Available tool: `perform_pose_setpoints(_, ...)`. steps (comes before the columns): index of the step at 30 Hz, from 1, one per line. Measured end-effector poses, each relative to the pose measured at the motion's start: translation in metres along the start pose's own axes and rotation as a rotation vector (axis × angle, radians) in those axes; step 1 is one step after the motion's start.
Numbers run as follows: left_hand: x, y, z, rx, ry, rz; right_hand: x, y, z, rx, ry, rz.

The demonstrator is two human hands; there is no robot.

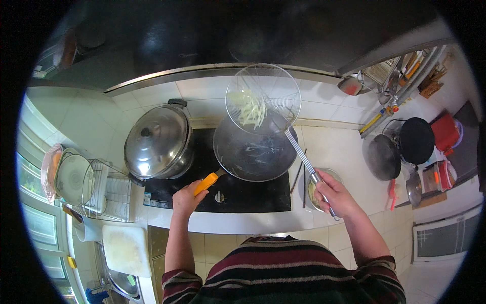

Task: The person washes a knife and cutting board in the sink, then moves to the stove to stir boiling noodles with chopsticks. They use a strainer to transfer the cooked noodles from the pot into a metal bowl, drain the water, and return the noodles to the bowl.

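Observation:
My left hand is closed around the orange handle of a dark wok on the black stove. The wok's inside is wet with a few pale streaks. My right hand grips the metal handle of a wire mesh strainer, whose round basket is raised over the far side of the wok. Pale thin shreds, of a vegetable I cannot name, lie in the mesh. Partly hidden under my right hand, a bowl with something pale yellowish stands on the counter. A pair of dark chopsticks lies beside it.
A large lidded steel pot stands on the stove at left. Farther left are a dish rack and a white cutting board. Pans and utensils hang at right. A dark range hood overhangs the stove.

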State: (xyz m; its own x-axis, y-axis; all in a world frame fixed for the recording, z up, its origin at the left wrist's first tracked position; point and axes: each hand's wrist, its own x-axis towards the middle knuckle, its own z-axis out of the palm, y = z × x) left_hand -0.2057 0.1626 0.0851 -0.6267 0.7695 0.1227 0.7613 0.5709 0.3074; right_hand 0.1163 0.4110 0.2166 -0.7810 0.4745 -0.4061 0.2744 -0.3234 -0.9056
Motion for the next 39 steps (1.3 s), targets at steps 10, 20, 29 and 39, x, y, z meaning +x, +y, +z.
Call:
perform_pose_setpoints(10,-0.002,0.001,0.005,0.059,0.030,0.006,0.017,0.076,-0.008,0.097,0.010,0.236)
perform_pose_setpoints(20,-0.034,0.054,-0.010,-0.003,0.369,0.090,-0.001,0.062,-0.013,0.059,-0.024,0.052)
perform_pose_setpoints(29,-0.066,0.100,-0.005,-0.085,0.315,0.174,-0.039,0.105,-0.043,0.231,0.050,0.154)
perform_pose_setpoints(39,-0.077,0.127,0.013,-0.168,0.246,0.237,-0.161,0.168,-0.123,-0.789,0.688,-0.300)
